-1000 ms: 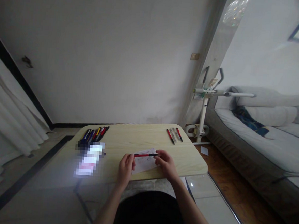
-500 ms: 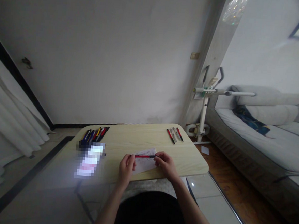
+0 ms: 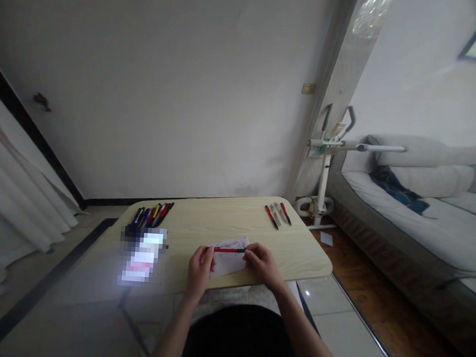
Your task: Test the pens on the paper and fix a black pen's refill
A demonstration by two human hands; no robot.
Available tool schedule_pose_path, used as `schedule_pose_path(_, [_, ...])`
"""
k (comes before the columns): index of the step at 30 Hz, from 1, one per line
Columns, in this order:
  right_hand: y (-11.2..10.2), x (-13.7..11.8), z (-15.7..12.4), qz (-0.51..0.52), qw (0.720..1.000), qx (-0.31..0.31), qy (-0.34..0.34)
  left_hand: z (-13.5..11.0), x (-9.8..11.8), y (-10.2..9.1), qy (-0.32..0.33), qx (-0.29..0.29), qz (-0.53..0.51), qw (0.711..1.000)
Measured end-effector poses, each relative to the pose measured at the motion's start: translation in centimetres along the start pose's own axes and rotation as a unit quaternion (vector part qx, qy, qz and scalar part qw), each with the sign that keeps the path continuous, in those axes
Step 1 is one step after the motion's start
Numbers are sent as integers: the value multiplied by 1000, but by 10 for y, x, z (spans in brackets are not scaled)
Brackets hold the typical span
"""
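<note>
A red and black pen point(image 3: 228, 250) lies level between my hands, above a sheet of paper point(image 3: 227, 265) with marks on it. My left hand point(image 3: 201, 265) is closed on the pen's left end. At the other end, the fingers of my right hand point(image 3: 262, 263) pinch its black part. Both tips of the pen are hidden by my fingers. On the right of the table point(image 3: 203, 214) several pens point(image 3: 277, 215) lie side by side, some red and black, some pale. A bunch of pens and markers point(image 3: 152, 215) rests at the table's left end.
A blurred-out, bright, phone-like shape point(image 3: 143, 256) covers the table's left front. Beyond the right end stand a white exercise machine point(image 3: 323, 179) and a grey sofa point(image 3: 423, 213). The wall point(image 3: 187, 88) rises behind the table.
Less of the pen's black right part shows now, as my right fingers sit slightly further left along it. Both hands still hold the pen over the paper.
</note>
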State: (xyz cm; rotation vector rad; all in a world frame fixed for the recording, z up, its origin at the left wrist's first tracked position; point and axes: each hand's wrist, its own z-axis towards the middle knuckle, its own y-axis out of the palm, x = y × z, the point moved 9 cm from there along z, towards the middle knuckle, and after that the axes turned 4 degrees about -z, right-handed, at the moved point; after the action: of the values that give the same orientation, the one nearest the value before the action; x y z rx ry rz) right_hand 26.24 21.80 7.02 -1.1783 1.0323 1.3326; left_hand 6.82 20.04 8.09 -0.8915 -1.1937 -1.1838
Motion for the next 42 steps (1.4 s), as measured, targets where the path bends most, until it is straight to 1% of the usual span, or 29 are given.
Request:
schedule_pose_path(5, [2,-3,-3,-59,998,0,3,1,-3,-2,-15,4,-18,1000])
schedule_pose_path(12, [0,-9,-4,-51,999,2,-11,0,-2,-1,-19,-3,-17,1000])
schedule_pose_path(16, [2,-14,-7,-90,995,-13,-31,0,-3,-3,-33,6,-20,999])
schedule_pose_path(19, [5,-14,-8,-120,992,-32,-27,0,-4,-4,-37,6,-37,999])
schedule_pose_path(22, [9,-12,-9,-127,990,-57,-17,0,-6,-5,-44,6,-59,997])
schedule_pose_path(24, [10,-12,-9,-130,989,-62,-17,0,-7,-6,-44,8,-66,997])
schedule_pose_path(27, [8,-14,-9,-125,991,-44,-21,2,-7,-5,-38,17,-69,997])
schedule_pose_path(31, [5,-14,-8,-114,993,-21,-19,4,-5,-10,-24,61,-82,995])
schedule_pose_path(34, [5,-13,-7,-125,992,-18,-16,4,-5,-13,-16,86,-97,991])
schedule_pose_path(38, [6,-13,-7,-139,990,-21,-21,4,-4,-14,-8,94,-100,990])
schedule_pose_path(42, [6,-14,-7,-145,989,-18,-26,4,-6,-13,-12,82,-91,992])
